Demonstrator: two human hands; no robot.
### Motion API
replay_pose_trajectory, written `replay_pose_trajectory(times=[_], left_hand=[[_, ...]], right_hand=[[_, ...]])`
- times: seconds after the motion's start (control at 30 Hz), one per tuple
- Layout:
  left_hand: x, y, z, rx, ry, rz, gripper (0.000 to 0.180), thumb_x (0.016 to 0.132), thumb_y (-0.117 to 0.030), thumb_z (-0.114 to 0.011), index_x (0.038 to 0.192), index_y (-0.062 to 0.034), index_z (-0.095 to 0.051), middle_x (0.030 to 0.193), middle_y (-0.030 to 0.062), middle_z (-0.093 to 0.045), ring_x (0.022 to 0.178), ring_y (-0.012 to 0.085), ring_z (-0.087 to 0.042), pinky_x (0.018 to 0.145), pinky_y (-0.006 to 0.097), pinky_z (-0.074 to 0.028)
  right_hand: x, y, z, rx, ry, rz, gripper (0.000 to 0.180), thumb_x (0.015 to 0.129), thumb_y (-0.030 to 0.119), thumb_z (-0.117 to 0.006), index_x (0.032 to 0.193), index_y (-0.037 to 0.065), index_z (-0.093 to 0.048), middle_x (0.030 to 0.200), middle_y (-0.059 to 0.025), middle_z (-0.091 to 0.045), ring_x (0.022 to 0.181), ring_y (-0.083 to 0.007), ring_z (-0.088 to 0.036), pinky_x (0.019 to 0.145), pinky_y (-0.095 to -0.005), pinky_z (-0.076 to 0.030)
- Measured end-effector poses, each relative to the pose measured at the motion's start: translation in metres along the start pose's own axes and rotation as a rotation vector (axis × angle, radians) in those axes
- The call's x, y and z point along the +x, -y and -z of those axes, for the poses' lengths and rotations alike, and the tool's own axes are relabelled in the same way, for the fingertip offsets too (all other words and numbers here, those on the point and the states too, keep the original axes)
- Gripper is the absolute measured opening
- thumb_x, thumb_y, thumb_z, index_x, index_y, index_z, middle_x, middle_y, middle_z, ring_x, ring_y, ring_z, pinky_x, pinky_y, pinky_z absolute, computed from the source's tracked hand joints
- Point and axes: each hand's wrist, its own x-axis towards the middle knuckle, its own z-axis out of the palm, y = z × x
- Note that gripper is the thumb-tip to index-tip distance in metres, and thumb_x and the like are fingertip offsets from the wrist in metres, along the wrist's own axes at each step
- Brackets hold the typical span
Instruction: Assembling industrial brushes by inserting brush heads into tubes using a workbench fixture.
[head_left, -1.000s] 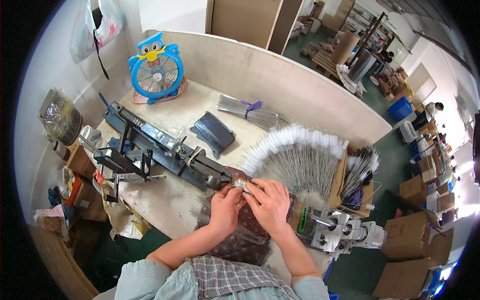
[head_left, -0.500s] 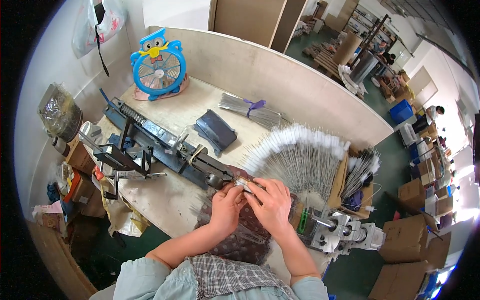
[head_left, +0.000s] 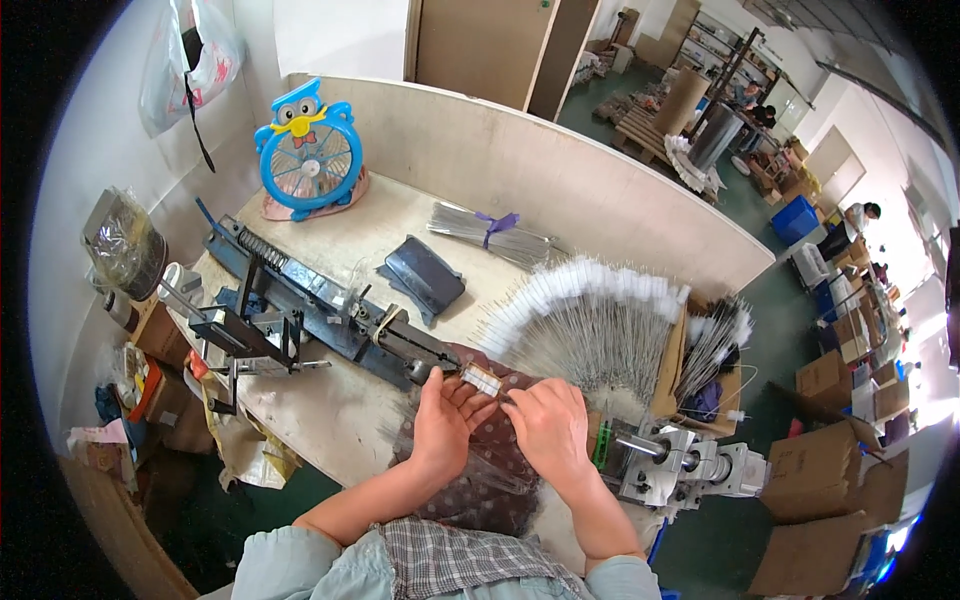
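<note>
My left hand (head_left: 447,428) is turned palm up, its thumb and fingers apart. A small white gridded piece with a brownish edge (head_left: 482,379) sits just past its fingertips; whether they touch cannot be seen. On the other side of that piece, my right hand (head_left: 550,428) pinches with thumb and forefinger. What it pinches is too small to make out. Beneath both hands spreads a brown dotted cloth (head_left: 508,440) with thin wires on it. The end of a long dark metal fixture (head_left: 415,340) reaches close to my left thumb.
A fan of white-tipped wire brushes (head_left: 610,320) lies beyond my right hand, beside a cardboard box (head_left: 675,365). A metal machine (head_left: 690,462) stands at right. Farther back are a dark pouch (head_left: 424,278), a tied wire bundle (head_left: 490,232) and a blue fan (head_left: 311,160).
My hands were together at the gridded piece; now they are apart. My left hand has opened palm up, and my right has drawn slightly back. More of the gridded piece shows.
</note>
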Motion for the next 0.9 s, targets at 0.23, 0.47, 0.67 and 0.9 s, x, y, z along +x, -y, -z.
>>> replay_pose_trajectory(times=[0.23,0.47,0.67,0.9], left_hand=[[-0.007,-0.002,-0.006,0.205,0.045,0.017,0.054,0.091,-0.055,-0.038,0.108,-0.0044,-0.046,0.101,0.0079,-0.052,0.097,0.0216,-0.055,0.089,0.036,-0.043],[-0.020,-0.006,0.011,0.437,0.002,0.023,0.048,0.092,-0.029,-0.052,0.130,-0.0019,-0.040,0.124,0.0138,-0.051,0.111,0.0255,-0.053,0.090,0.037,-0.043],[-0.010,-0.067,0.119,0.430,-0.245,-0.170,0.037,0.090,-0.024,-0.056,0.120,-0.0031,-0.051,0.108,0.0080,-0.059,0.093,0.0201,-0.058,0.076,0.031,-0.047],[-0.015,-0.212,0.283,0.117,-0.757,-0.684,0.037,0.075,-0.043,-0.073,0.083,-0.0101,-0.058,0.078,-0.0008,-0.058,0.065,0.0093,-0.053,0.053,0.021,-0.040]], right_hand=[[-0.005,-0.007,0.007,0.110,-0.032,-0.045,0.019,0.072,0.015,-0.069,0.088,0.006,-0.065,0.080,-0.0049,-0.061,0.086,-0.0244,-0.056,0.076,-0.0372,-0.042],[-0.042,-0.014,0.019,0.249,-0.106,-0.101,0.016,0.076,0.012,-0.068,0.091,0.007,-0.067,0.083,-0.0062,-0.064,0.066,-0.0253,-0.060,0.058,-0.0339,-0.048],[-0.110,-0.024,-0.030,0.228,0.314,-0.275,0.016,0.079,0.014,-0.065,0.095,0.009,-0.066,0.083,-0.0066,-0.064,0.070,-0.0269,-0.063,0.059,-0.0365,-0.051],[-0.108,-0.027,-0.042,0.108,0.437,-0.220,0.012,0.079,0.012,-0.062,0.091,0.010,-0.066,0.081,-0.0070,-0.060,0.071,-0.0270,-0.063,0.059,-0.0380,-0.051]])
